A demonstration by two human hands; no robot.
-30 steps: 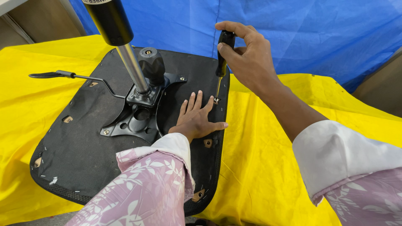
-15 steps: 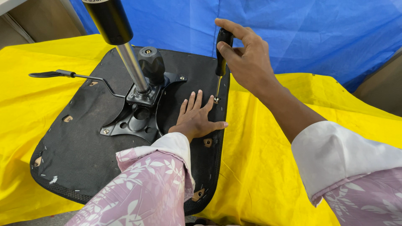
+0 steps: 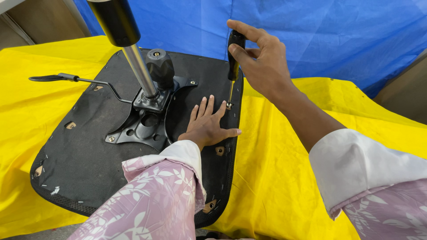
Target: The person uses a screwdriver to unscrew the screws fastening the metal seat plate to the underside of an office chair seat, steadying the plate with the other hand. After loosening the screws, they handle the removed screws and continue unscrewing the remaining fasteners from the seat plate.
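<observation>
The right hand (image 3: 262,62) grips the black handle of a screwdriver (image 3: 234,58), held upright with its tip on a screw (image 3: 229,106) near the right edge of the upturned chair seat (image 3: 89,151). The left hand (image 3: 206,126) lies flat and open on that seat, fingertips just beside the screw. Left of the screw stands the metal gas-lift column (image 3: 135,66) on its bracket. A yellow cloth (image 3: 284,178) covers the surface under the seat.

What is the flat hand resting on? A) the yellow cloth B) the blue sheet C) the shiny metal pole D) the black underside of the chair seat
D: the left hand lies palm down on the black seat underside, beside the screwdriver that the right hand holds upright.
</observation>
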